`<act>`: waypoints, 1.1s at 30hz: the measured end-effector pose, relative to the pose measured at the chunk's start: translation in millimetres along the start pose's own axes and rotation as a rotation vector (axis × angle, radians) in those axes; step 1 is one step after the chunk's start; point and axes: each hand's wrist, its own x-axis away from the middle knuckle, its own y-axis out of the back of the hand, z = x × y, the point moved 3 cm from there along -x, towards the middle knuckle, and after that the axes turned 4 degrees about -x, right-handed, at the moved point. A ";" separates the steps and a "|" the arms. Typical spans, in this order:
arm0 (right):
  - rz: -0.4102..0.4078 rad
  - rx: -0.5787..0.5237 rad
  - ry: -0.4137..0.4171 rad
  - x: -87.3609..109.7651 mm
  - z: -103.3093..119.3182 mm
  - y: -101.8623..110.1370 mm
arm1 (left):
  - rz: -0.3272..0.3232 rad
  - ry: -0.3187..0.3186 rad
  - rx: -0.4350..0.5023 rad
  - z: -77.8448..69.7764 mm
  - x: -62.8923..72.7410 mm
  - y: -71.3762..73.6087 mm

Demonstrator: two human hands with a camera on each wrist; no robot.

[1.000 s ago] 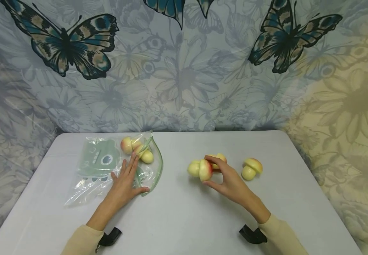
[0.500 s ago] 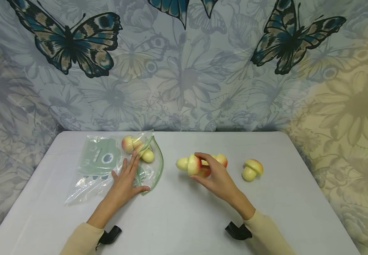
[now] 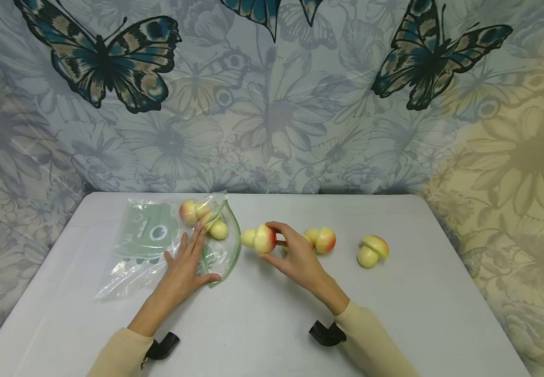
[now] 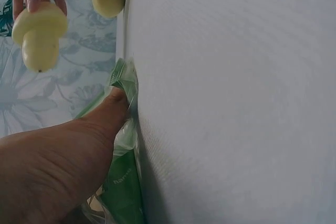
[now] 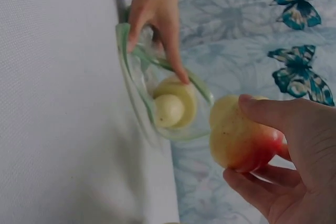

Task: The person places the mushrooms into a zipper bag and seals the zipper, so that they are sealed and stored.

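My right hand (image 3: 295,256) pinches a yellow toy mushroom (image 3: 264,239) by its red-tinged cap, thumb on one side and fingers on the other. Its stem points left, close to the mouth of a clear zip bag (image 3: 227,262) with green trim. My left hand (image 3: 184,269) lies on the bag with fingers spread, the thumb (image 4: 116,100) touching the near edge of the mouth. The bag mouth gapes in the right wrist view, with a mushroom (image 5: 170,109) inside. Another mushroom (image 3: 189,213) lies deeper in the bag.
Right of the bag, a mushroom (image 3: 325,241) lies on the white table (image 3: 262,324), and another is partly hidden behind my right hand. A further mushroom (image 3: 372,251) lies farther right. A patterned cloth (image 3: 276,131) with butterflies hangs behind the table.
My right hand has carried the mushroom left, from among the loose ones to beside the bag's mouth. The left hand keeps its place on the bag.
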 end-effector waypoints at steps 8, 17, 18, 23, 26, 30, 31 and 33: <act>-0.006 0.080 0.035 -6.2 -1.9 -11.4 | 0.001 -0.009 -0.021 0.0 -1.4 0.3; -0.006 0.127 0.026 -12.6 -8.2 -23.2 | 0.023 0.012 -0.020 1.1 -3.1 -0.5; -0.006 0.130 0.029 -13.6 -8.9 -25.1 | 0.020 0.014 -0.017 1.2 -2.6 -0.4; -0.013 0.141 0.031 -18.9 -12.1 -33.4 | 0.010 0.008 -0.015 0.6 -2.0 -0.4; -0.013 0.164 0.024 -23.4 -13.0 -37.8 | 0.009 0.007 -0.018 0.6 -1.5 -0.5; -0.003 0.192 0.016 -29.8 -13.3 -44.1 | 0.004 0.004 -0.018 0.2 -0.7 0.3; 0.000 0.197 0.010 -31.2 -13.7 -45.8 | 0.003 0.002 -0.016 0.1 -0.7 0.2; 0.002 0.209 -0.004 -33.4 -15.0 -48.7 | 0.002 -0.004 -0.014 -0.6 -1.2 0.2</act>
